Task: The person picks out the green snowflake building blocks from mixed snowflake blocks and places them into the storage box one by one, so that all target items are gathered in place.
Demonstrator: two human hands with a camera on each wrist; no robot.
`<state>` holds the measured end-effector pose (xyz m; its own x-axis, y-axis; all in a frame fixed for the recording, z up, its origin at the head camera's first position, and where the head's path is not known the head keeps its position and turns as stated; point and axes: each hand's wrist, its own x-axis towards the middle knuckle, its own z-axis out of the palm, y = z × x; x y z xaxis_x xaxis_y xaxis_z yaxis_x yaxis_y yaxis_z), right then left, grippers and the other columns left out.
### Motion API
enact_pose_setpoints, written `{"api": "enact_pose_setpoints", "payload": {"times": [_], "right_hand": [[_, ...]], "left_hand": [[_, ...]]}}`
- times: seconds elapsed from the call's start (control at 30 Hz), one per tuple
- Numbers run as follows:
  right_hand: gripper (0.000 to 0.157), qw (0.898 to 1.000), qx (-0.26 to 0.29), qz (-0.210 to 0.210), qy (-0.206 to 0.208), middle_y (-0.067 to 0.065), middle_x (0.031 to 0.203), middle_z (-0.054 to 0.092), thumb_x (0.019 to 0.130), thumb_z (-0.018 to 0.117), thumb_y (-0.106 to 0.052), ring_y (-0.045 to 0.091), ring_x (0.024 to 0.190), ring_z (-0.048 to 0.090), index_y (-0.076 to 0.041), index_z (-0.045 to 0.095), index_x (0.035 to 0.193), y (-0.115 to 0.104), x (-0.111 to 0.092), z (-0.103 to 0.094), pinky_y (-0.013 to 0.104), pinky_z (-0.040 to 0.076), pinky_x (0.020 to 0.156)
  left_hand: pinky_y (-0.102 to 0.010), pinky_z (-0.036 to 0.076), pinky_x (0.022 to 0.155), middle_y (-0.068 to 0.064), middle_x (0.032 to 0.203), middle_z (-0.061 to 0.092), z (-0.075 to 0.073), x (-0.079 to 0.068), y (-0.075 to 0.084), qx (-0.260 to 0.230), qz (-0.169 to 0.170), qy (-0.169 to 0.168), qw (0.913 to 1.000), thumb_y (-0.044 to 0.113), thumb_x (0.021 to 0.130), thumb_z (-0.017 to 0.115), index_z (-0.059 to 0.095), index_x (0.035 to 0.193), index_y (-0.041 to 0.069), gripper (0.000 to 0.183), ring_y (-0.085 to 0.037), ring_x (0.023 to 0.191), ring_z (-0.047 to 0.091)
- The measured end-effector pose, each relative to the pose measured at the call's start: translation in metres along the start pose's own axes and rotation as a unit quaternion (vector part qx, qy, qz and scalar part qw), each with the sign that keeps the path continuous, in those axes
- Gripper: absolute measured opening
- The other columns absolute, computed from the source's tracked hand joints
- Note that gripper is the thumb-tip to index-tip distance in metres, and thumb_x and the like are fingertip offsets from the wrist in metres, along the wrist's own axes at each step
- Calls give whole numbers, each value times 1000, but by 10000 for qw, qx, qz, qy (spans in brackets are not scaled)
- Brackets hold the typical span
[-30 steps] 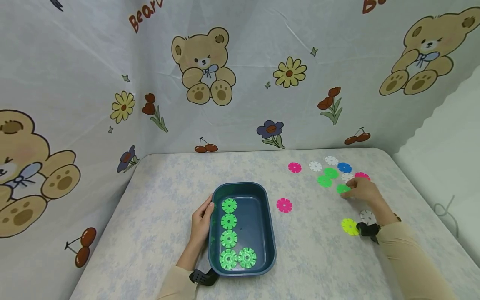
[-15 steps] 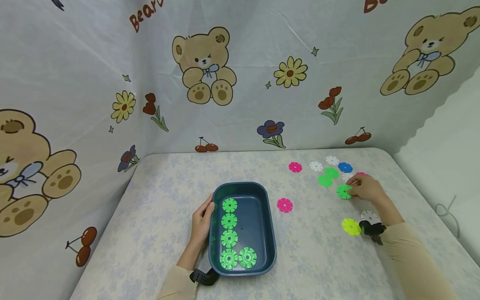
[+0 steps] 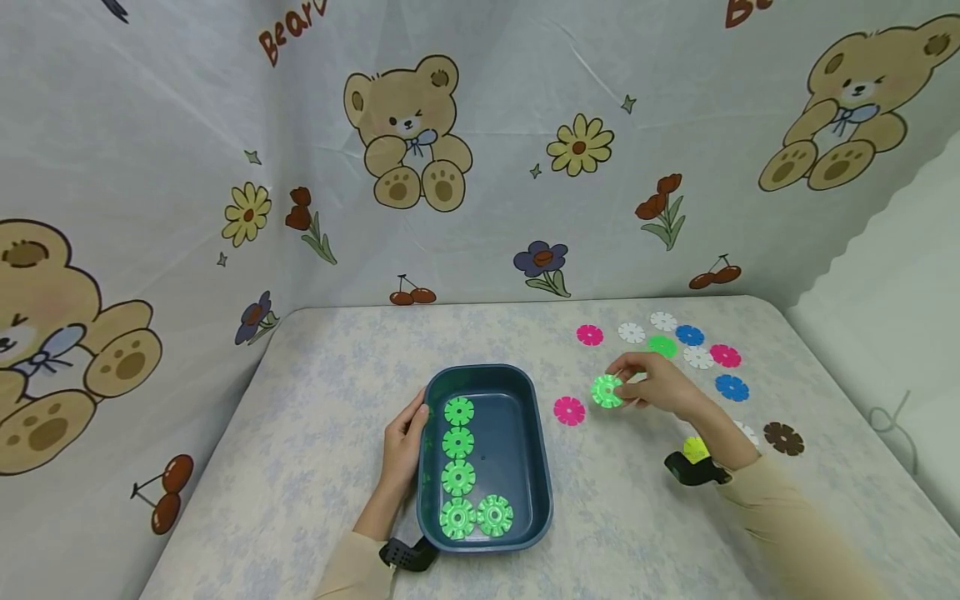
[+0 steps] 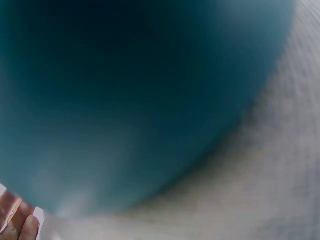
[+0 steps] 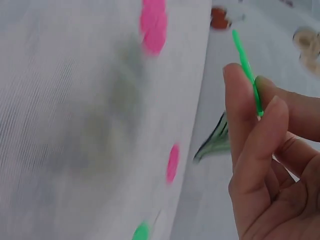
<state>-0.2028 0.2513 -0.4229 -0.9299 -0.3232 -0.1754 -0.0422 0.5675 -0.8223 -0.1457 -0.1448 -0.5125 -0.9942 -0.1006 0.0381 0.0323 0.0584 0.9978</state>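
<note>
My left hand grips the left wall of a dark blue rectangular tray, its fingertips at the rim. Inside the tray, green notched plastic discs form a column along the left side, with one more beside the lowest. To the tray's right, my right hand pinches a green disc between thumb and fingers. Seen edge-on in the right wrist view, the green disc sticks out past the fingertips. In the left wrist view, the tray fills most of the picture and a few fingertips show.
A pink disc lies between the tray and my right hand. Farther back are another pink disc, a green disc and several white, blue and pink ones. A yellow disc lies partly behind my right wrist, a brown disc right of it.
My right hand has lifted the green disc and carried it left toward the tray. Blue and brown discs at the right are now uncovered. The left hand and tray have stayed put.
</note>
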Motion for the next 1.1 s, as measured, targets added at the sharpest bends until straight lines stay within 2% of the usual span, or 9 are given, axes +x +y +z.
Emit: {"api": "enact_pose_setpoints", "payload": {"times": [0.13,0.3,0.47,0.73,0.93,1.1], "right_hand": [[23,9976,140,-554,-399,16,92,57,88,68,-2,34,70,66,4,63,110,-28,4,27,30,54,54],[19,9889,265,-1144,-909,15,90,59,88,68,0,30,62,61,2,64,106,-61,11,60,33,55,53],[15,9772,15,-1546,-1453,11,87,61,88,67,2,24,62,64,-3,65,102,-85,21,94,31,55,54],[15,9600,-882,-1675,-2064,3,80,62,86,69,5,16,55,63,-7,67,95,-98,34,133,22,54,51],[17,9487,-1330,-1471,-2463,2,75,62,84,69,6,16,53,63,-7,68,95,-100,39,145,23,54,50],[17,9446,-1657,-1435,-2442,2,70,61,83,71,6,18,51,64,-8,70,92,-96,41,151,22,53,48]], "left_hand": [[-15,39,105,-3,151,44,0,0,0,26,-7,-1,10000,29,104,48,48,146,14,44,-19,142,39],[-14,40,104,-4,150,46,0,0,0,100,57,83,9999,27,104,48,48,145,11,44,-20,141,40],[-13,39,104,-3,150,45,0,1,-1,116,75,77,9999,27,104,48,48,145,10,44,-19,141,39],[-12,38,104,-3,151,45,0,1,-1,105,59,45,9999,27,104,48,48,146,12,44,-19,141,39],[-8,39,100,-4,151,45,1,0,0,55,113,27,9999,28,104,48,48,145,11,44,-19,141,39],[-8,39,100,-5,151,45,1,0,0,35,134,21,9999,27,104,48,48,145,9,44,-20,141,39]]}}
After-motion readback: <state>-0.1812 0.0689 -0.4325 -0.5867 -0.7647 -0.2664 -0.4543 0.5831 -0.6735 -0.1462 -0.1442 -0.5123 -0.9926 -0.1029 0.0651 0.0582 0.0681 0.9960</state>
